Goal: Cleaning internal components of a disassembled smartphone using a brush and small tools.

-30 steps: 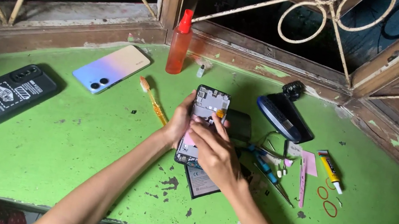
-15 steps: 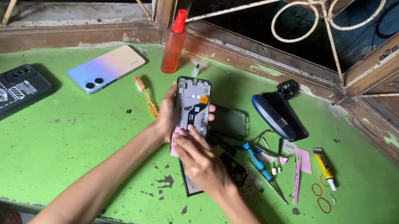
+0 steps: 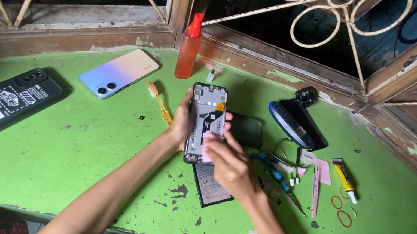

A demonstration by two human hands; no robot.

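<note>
Phone opened, frame centre, long axis up-down, camera end up | left hand fingers wrapped round its edge | right hand fingertips flat on lower half, gripping nothing

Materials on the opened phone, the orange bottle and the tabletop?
Opened phone, gripped by the left hand and touched by the right hand: likely a grey matt plastic or metal frame with dark boards inside; can't tell which.
Orange bottle: translucent plastic by its look, red nozzle cap.
Tabletop: green paint, chipped to dark patches; base material unclear.
</note>
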